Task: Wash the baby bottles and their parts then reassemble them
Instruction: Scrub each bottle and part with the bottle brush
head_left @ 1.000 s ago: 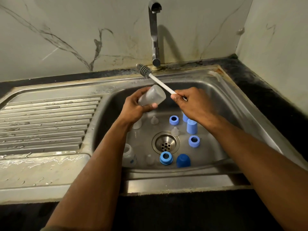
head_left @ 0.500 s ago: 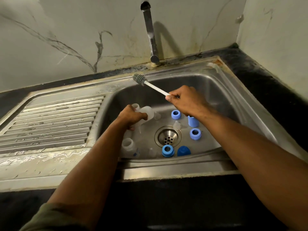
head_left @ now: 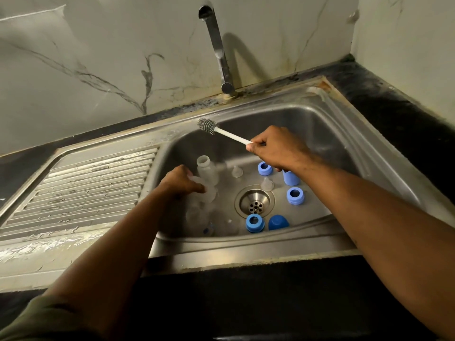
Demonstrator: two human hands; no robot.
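R hand (head_left: 277,147) grips brush (head_left: 227,133) above drain (head_left: 254,201), bristles pointing up-left. L hand (head_left: 181,182) holds clear bottle (head_left: 209,188) left of drain; bottle axis unclear, blurred.

A steel sink (head_left: 327,134) holds clear bottles (head_left: 205,168) at left, blue rings (head_left: 255,223) and caps (head_left: 278,222) right of the drain (head_left: 254,201).

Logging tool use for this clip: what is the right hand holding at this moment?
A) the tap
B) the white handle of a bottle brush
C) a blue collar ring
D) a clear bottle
B: the right hand grips the white handle of the bottle brush, its grey bristle head raised over the sink, while the left hand is down on a clear bottle in the basin.
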